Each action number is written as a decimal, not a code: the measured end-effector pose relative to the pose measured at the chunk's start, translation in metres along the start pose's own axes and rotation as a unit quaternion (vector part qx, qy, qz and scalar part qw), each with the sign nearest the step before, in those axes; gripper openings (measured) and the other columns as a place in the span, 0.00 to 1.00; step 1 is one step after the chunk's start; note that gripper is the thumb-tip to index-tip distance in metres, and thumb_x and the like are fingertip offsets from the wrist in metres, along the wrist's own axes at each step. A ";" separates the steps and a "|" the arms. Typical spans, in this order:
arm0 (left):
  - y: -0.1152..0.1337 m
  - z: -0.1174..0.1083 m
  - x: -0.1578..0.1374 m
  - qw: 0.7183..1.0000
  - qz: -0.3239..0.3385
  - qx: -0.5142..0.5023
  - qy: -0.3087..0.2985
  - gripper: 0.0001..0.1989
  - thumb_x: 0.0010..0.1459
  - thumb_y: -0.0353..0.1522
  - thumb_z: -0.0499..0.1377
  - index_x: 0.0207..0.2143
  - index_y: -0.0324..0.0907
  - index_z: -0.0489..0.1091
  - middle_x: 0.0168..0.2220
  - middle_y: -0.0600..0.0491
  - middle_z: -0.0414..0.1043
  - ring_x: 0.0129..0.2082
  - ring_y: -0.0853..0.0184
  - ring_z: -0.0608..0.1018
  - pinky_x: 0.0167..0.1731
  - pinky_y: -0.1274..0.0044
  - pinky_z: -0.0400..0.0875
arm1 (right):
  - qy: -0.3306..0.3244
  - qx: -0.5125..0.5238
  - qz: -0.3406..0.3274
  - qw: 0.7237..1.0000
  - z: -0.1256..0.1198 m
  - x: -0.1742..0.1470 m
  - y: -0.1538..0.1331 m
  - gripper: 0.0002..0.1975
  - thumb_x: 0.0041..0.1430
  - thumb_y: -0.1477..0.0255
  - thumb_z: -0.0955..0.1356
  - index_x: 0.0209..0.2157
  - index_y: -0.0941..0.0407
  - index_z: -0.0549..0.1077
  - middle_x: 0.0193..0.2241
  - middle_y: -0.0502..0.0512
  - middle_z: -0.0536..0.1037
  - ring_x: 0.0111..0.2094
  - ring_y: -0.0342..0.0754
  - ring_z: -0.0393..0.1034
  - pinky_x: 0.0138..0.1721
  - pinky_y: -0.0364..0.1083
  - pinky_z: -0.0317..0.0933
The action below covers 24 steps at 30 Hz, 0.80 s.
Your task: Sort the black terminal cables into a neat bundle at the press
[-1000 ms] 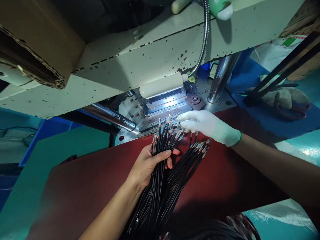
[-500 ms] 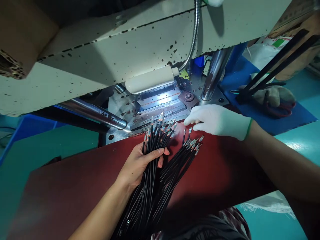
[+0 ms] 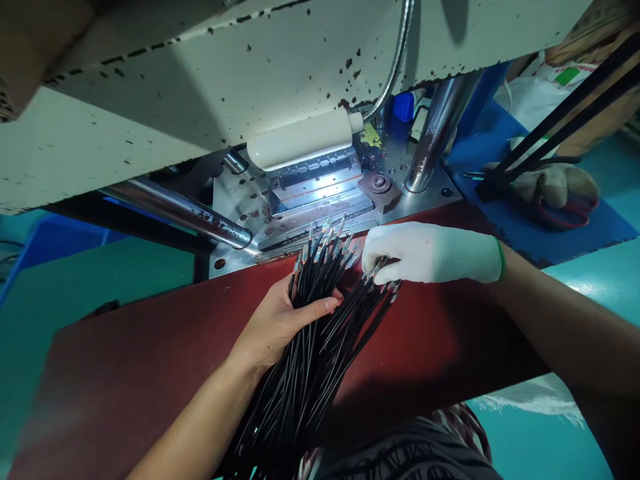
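Note:
My bare left hand (image 3: 287, 317) is wrapped round a bundle of black cables (image 3: 305, 347). Small metal connectors (image 3: 327, 247) tip the cables, pointing toward the machine. To the right lies a second group of black cables (image 3: 345, 333), spread over the red tabletop (image 3: 415, 347). My right hand (image 3: 400, 253), in a white glove with a green cuff edge, is closed with thumb and fingers on the connector ends of that right group. How many cable ends it pinches is hidden by the glove.
Beyond the table edge is a metal die (image 3: 317, 187) on a steel plate between two posts (image 3: 435, 140). A white cylindrical lamp (image 3: 300, 140) hangs above it on a flexible metal hose (image 3: 397, 67). Used gloves and red-handled scissors (image 3: 563, 210) lie on the blue board at right.
My right hand has come down and its fingers have closed on the right group's cable ends. My left hand keeps its hold on the bundle. The view has shifted slightly.

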<state>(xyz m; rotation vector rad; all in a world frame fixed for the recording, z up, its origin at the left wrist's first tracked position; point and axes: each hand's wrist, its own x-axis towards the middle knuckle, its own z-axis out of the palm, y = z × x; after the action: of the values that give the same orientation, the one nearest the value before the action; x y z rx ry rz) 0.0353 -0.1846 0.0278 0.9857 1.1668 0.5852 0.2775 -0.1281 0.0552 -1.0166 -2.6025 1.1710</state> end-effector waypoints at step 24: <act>-0.003 0.001 -0.001 0.993 -0.021 -0.111 -0.032 0.12 0.47 0.32 0.68 0.30 0.36 0.69 0.25 0.54 0.72 0.22 0.73 0.72 0.24 0.80 0.68 | 0.045 0.200 0.080 0.975 -0.009 0.002 -0.001 0.16 0.65 0.66 0.60 0.40 0.60 0.75 0.37 0.56 0.80 0.36 0.45 0.76 0.37 0.42 0.70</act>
<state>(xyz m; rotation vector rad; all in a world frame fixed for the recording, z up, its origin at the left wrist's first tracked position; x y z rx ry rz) 0.0358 -0.1876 0.0257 0.7840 1.0390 0.6312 0.2786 -0.1222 0.0619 -1.1673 -2.1216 1.5627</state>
